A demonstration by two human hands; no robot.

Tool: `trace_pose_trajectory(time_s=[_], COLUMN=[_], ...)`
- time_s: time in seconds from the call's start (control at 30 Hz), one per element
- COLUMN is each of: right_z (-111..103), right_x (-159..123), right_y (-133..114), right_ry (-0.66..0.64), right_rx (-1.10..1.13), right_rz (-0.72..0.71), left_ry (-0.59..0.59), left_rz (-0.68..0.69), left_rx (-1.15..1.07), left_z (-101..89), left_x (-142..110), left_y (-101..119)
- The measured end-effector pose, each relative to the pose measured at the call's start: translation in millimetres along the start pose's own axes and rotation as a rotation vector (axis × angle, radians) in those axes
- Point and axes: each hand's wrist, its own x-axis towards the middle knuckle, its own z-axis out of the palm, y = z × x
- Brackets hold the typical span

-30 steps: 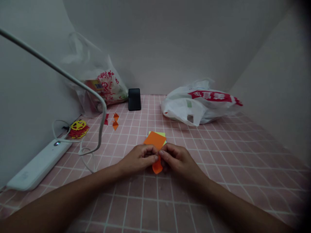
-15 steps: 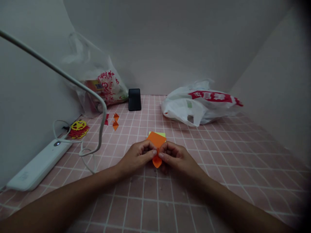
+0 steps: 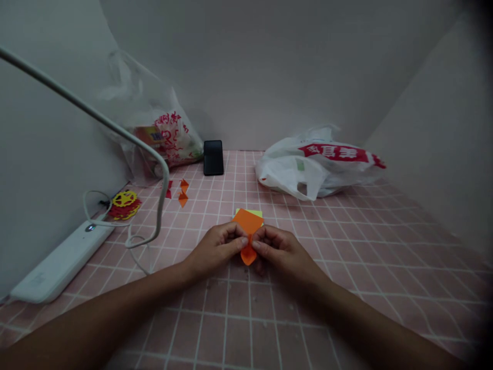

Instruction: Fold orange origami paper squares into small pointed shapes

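Between my two hands is a small piece of folded orange paper (image 3: 248, 255), pointed at its near end. My left hand (image 3: 217, 247) pinches its left side with thumb and fingers. On the right side, my right hand (image 3: 281, 250) pinches it the same way, the thumbs nearly meeting. Just beyond the fingertips lies a flat orange paper sheet (image 3: 247, 220), with a yellow-green sheet (image 3: 257, 212) showing from under it. The fingers hide where the folded piece and the flat sheet meet.
Folded orange paper pieces (image 3: 183, 198) and yellow and red cut-outs (image 3: 125, 204) lie left. A black phone (image 3: 213, 158) stands at the back between two plastic bags (image 3: 181, 144) (image 3: 288, 174). A white power bank-like device (image 3: 63, 262) and a pale cable (image 3: 160, 200) occupy the left.
Both hands keep their pinch on the folded orange paper. Its near tip has shifted very slightly; everything else looks the same.
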Motion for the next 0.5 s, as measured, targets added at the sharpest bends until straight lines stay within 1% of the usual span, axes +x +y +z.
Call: trace_pose_trajectory(time_s=[0.33, 0.5], right_z=[0.6, 0.6], right_x=[-0.3, -0.3], right_y=[-1.7, -0.3], right_ry=[0.001, 0.022], right_rx=[-0.019, -0.060], right_rz=[0.016, 0.023], left_ry=[-0.018, -0.032], left_rz=[0.008, 0.018], left_rx=[0.032, 0.051], left_z=[-1.3, -0.8], left_x=[-0.4, -1.2], left_y=[-0.6, -1.3])
